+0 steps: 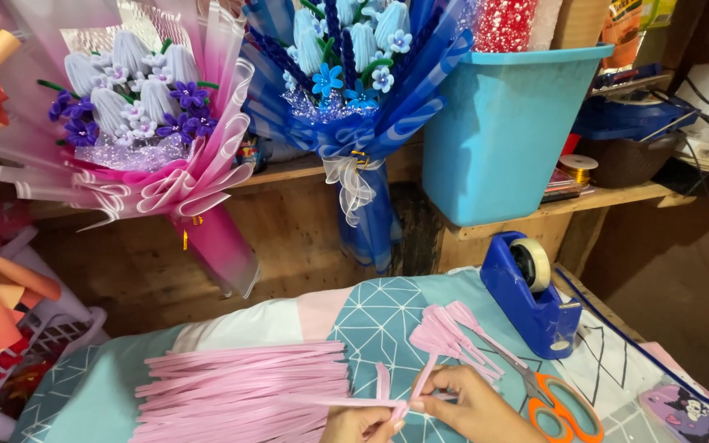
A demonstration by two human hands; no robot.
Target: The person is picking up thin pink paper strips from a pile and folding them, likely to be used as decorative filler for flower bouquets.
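My left hand (359,424) and my right hand (473,408) meet at the bottom edge of the view, both pinching one thin pink strip (346,401) that is bent into a small loop (383,381). Just left of the hands lies a wide pile of several pink strips (240,394) on the patterned table cover (371,316). A small bunch of folded pink strips (446,332) lies right above my right hand.
Orange-handled scissors (564,408) lie right of my right hand. A blue tape dispenser (528,291) stands behind them. A pink bouquet (145,115), a blue bouquet (350,74) and a light blue bin (510,123) stand at the back. A white basket (18,344) is at the left.
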